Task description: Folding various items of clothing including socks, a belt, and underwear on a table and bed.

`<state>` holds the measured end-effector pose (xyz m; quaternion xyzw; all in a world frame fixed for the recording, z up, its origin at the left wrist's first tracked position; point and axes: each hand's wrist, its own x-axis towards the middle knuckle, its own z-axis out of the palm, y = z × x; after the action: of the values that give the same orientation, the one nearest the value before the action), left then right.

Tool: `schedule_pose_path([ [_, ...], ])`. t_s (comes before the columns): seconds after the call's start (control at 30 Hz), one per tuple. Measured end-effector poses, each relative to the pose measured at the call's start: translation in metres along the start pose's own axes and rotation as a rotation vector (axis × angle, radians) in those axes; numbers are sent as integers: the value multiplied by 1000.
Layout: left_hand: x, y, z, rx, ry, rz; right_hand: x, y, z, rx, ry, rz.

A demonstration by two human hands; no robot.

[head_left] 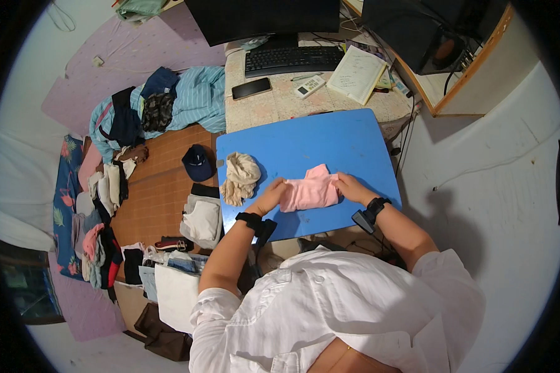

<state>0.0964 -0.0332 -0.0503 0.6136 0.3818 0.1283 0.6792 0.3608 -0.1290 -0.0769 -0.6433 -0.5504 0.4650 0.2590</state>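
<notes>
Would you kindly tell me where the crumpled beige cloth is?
In the head view, the crumpled beige cloth lies at the left of the blue table, beside the left hand, left of the pink cloth.

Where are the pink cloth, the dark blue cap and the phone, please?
Pink cloth (pixel 309 193): head view, its middle.
Dark blue cap (pixel 196 161): head view, near its middle.
Phone (pixel 251 89): head view, its dark screen.

The blue table (pixel 317 138) offers passage beyond the pink cloth (pixel 310 191), but a beige bundle (pixel 240 176) blocks its left side.
</notes>
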Motion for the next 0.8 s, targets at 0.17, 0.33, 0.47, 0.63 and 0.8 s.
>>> schedule_pose_path([
  [0.17,28,-17,-2,-162,201,-160,21,-2,12,-52,245,-23],
  [0.33,36,-22,8,-104,222,-112,39,-1,18,-113,381,20],
  [0.47,37,-36,11,139,302,-67,50,3,22,-169,435,114],
  [0.63,28,-32,24,698,551,124,57,-13,19,-240,408,228],
  [0.8,22,-6,49,1000,218,627,40,-33,18,-567,620,-56],
])
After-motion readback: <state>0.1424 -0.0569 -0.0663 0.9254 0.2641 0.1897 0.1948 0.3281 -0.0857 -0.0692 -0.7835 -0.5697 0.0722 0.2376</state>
